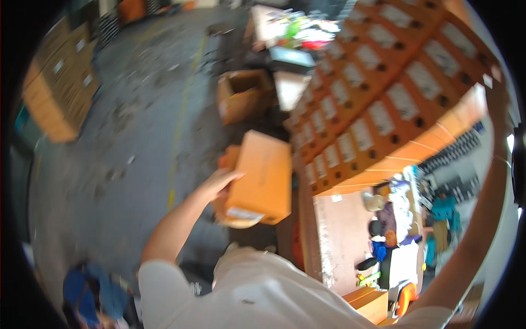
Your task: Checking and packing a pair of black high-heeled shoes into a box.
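My left hand (219,182) grips the left side of an orange cardboard box (264,170) in front of my body. Its fingers wrap behind that edge and are partly hidden. A smaller orange piece shows behind the box, too covered to make out. To the right rises a tall stack of orange boxes (378,98) in tight rows, each with a pale label and a dark round spot. My right arm reaches up along the stack's far right side. My right hand (495,78) is by its upper corner, small and blurred, so its fingers cannot be read.
An open brown carton (245,97) stands ahead on the floor. Beyond it is a table heaped with bright packages (307,33). More stacked cartons (63,82) stand at the far left. A tabletop (345,241) with assorted items lies right, and a blue bundle (93,293) lower left.
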### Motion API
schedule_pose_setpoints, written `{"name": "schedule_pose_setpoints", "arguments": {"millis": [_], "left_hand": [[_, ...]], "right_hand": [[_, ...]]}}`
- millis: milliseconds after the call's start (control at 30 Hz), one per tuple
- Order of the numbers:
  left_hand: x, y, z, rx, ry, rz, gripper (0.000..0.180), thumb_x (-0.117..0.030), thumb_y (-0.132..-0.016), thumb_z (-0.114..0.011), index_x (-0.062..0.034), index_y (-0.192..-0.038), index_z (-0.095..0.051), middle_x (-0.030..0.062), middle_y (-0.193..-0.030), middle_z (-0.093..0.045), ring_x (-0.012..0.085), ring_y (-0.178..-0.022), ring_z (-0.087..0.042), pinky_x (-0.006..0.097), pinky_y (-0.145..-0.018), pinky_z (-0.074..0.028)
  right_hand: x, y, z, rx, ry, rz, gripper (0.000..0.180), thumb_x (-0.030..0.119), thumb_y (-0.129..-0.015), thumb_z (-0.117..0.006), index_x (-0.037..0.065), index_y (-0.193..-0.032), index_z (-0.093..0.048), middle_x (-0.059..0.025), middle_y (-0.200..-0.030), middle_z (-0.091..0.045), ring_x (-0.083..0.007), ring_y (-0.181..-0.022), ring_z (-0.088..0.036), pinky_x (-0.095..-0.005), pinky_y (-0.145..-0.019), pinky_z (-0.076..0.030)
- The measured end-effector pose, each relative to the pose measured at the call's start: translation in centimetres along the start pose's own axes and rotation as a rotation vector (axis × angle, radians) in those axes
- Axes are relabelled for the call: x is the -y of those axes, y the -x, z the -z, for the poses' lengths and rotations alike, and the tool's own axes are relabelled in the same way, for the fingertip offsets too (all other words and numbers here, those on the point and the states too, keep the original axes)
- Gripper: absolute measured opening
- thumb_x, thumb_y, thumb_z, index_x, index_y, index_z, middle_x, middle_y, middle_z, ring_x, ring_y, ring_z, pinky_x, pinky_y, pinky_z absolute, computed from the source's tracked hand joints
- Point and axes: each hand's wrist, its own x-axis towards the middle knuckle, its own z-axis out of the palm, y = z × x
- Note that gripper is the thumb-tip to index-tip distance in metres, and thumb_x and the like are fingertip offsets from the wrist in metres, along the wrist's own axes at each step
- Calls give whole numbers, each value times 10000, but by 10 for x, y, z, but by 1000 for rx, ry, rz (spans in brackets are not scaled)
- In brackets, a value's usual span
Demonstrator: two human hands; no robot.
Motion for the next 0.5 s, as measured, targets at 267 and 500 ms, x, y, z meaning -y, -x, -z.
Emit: {"name": "schedule_pose_setpoints", "arguments": {"millis": [267,500], "left_hand": [[36,16,-9,-522,-898,-870,314,-110,-800,-685,-18,-1073,-562,128,-1002,-589,246,-875,-594,333,-753,-497],[25,27,-148,-91,-658,-1034,273,-52,-811,-678,-35,-1064,-576,113,-1043,-586,225,-845,-588,327,-746,-502]], "right_hand": [[31,-24,51,177,518,107,427,397,-845,-615,86,-1136,-578,-162,-1389,-412,-374,-1296,-391,-468,-998,-434],[-67,60,67,89,435,123,550,486,-830,-639,94,-1203,-543,-96,-1520,-247,-364,-1378,-277,-605,-1042,-325]]}}
